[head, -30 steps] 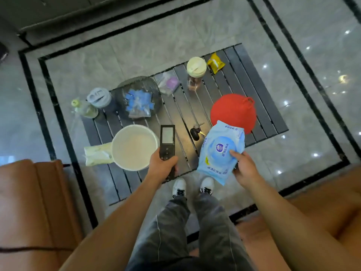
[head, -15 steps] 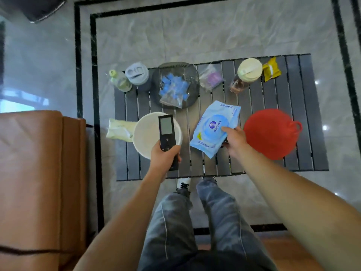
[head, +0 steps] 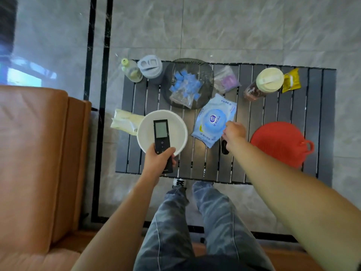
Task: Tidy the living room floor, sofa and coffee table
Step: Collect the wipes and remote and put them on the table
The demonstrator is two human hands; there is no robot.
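My left hand [head: 158, 160] grips a black remote control [head: 162, 138] and holds it over a white bowl [head: 176, 128] on the grey slatted coffee table [head: 273, 114]. My right hand [head: 233, 132] pinches the near right edge of a blue wet-wipes pack [head: 212, 120], which lies flat on the table's middle. A small black object [head: 224, 147] lies partly hidden under my right wrist.
On the table: a red silicone lid [head: 279, 143], a glass dish [head: 203, 75] with blue packets, a grey container [head: 150, 68], a small bottle [head: 130, 70], a jar [head: 263, 83], a yellow sachet [head: 291, 80], a clear bag [head: 226, 80], a cream pack [head: 126, 122]. A brown sofa [head: 33, 163] stands left.
My right hand carried the wipes pack from the table's near right edge towards its middle and lowered it flat. The left hand kept the remote over the bowl. The view turned square to the table.
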